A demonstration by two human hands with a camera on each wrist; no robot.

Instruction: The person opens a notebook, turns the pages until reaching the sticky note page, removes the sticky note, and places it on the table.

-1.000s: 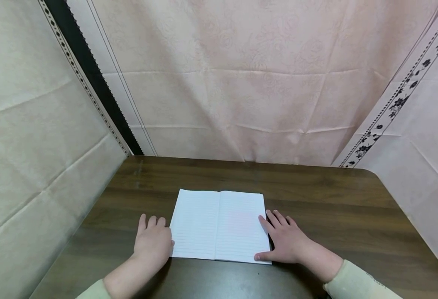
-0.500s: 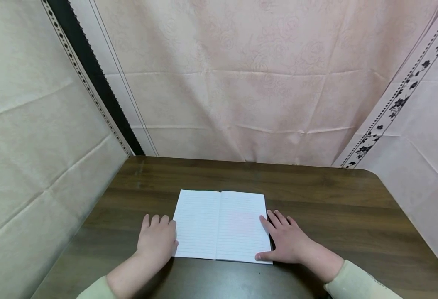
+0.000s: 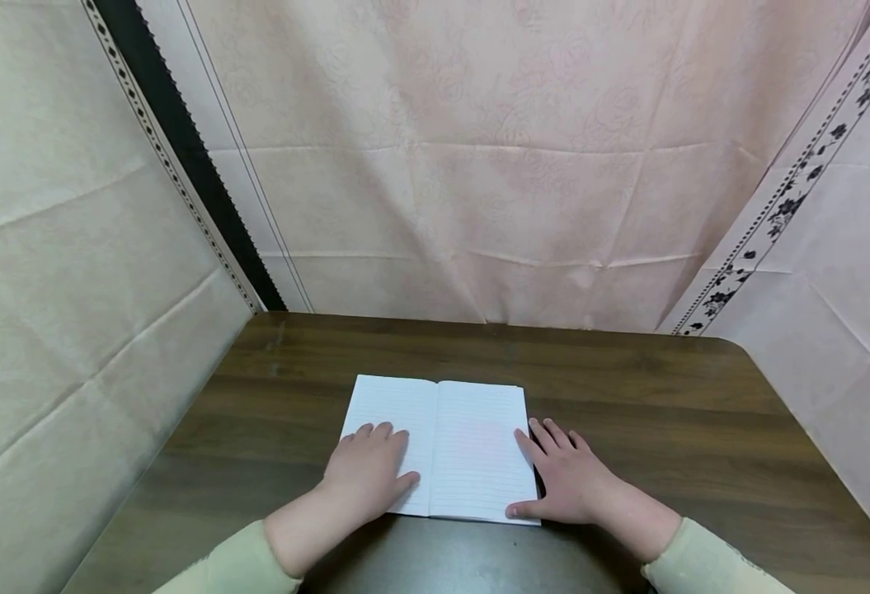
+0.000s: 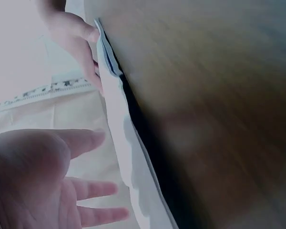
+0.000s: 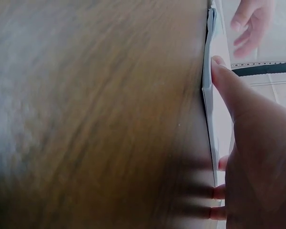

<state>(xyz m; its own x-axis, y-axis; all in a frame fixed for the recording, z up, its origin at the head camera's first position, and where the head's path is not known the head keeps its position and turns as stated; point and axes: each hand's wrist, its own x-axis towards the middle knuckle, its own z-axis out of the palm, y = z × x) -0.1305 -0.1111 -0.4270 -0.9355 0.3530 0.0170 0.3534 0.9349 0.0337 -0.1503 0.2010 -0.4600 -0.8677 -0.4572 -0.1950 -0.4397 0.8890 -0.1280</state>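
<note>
An open notebook with lined white pages lies flat on the brown wooden table. Over its left page is my left hand, fingers extended and thumb pointing toward the centre fold. In the left wrist view a gap shows between that hand and the notebook's edge, so it hovers just above the paper. My right hand rests spread at the right edge, its thumb and index finger on the page and the other fingers beyond it. The right wrist view shows the thumb touching the page near the lower edge.
The wooden table extends around the notebook on all sides. Pale patterned cloth hangs behind the table, with further cloth panels at the left and right.
My left hand has moved right, from the notebook's left edge to above the left page, and its thumb has spread. The right hand has stayed in place.
</note>
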